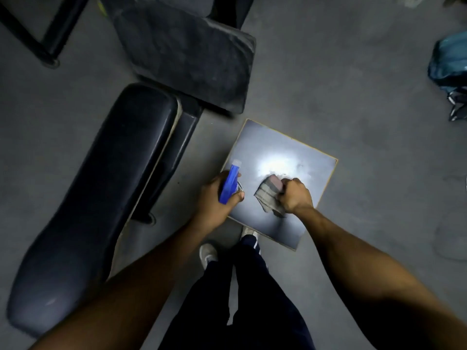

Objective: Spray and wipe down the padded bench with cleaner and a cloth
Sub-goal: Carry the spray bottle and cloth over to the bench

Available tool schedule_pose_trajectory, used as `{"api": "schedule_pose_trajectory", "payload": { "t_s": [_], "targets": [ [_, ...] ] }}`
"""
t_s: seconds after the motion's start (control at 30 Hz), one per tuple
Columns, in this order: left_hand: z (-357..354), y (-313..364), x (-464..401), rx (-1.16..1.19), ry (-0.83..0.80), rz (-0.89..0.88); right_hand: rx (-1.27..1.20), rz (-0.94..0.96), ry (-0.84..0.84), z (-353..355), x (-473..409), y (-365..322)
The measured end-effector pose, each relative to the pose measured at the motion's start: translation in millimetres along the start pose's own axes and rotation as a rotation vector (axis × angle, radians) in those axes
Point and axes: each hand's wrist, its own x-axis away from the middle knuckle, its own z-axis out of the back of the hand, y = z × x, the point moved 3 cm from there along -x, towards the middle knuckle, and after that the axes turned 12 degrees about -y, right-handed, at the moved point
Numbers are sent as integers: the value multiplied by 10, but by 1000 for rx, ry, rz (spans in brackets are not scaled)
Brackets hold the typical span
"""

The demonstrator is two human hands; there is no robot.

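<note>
Left hand (217, 195) wrapped around a blue spray bottle (229, 184), right hand (295, 195) fisted on a bunched grey cloth (269, 195), both held over a square shiny board (316, 162) on the floor (353, 84).

The long padded bench (96, 193) lies just left of the 2 hands, its dark glossy cover untouched by either. The cloth looks soft and limp, best bunched in the palm. The bottle seems light and rigid, probably held at the neck with a finger free for the trigger. The bench cover looks smooth, likely slick once wet.
</note>
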Motion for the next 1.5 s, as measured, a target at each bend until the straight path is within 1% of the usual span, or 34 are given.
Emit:
{"api": "schedule_pose_trajectory", "payload": {
  "t_s": [0.1,0.2,0.3,0.43,0.5,0.63,0.77,0.87,1.0,1.13,1.27,1.37,1.43,1.5],
  "targets": [
    [266,-218,292,97,119,63,48,81,-42,-92,98,-342],
    [572,-461,621,157,234,79,75,145,-57,-243,174,-783],
    [951,-781,1025,203,327,67,110,197,-89,-477,277,-1389],
    [1480,-1315,1662,295,429,81,143,290,-78,-930,514,-2316],
    [1751,-1606,2020,354,496,100,143,318,-107,-1248,631,-2793],
    [2233,-2243,2775,456,627,172,241,425,-158,-2025,863,-3800],
    [2588,-2864,3497,470,755,272,347,485,-279,-2907,1015,-4669],
    [2734,-3265,3981,488,830,322,444,580,-349,-3540,1110,-5144],
    [2794,-3783,4497,595,914,376,563,646,-421,-4334,1153,-5570],
    [2713,-4307,4827,622,896,432,579,668,-506,-4997,1198,-5834],
    [2703,-4483,5049,637,929,471,611,650,-591,-5530,1190,-5991],
    [2663,-4622,5145,680,935,520,613,644,-618,-5763,1258,-6095],
    [2623,-4689,5183,693,911,517,582,610,-588,-5802,1312,-6144],
    [2591,-4727,5219,708,922,523,610,598,-532,-5765,1353,-6166]
  ]
}}
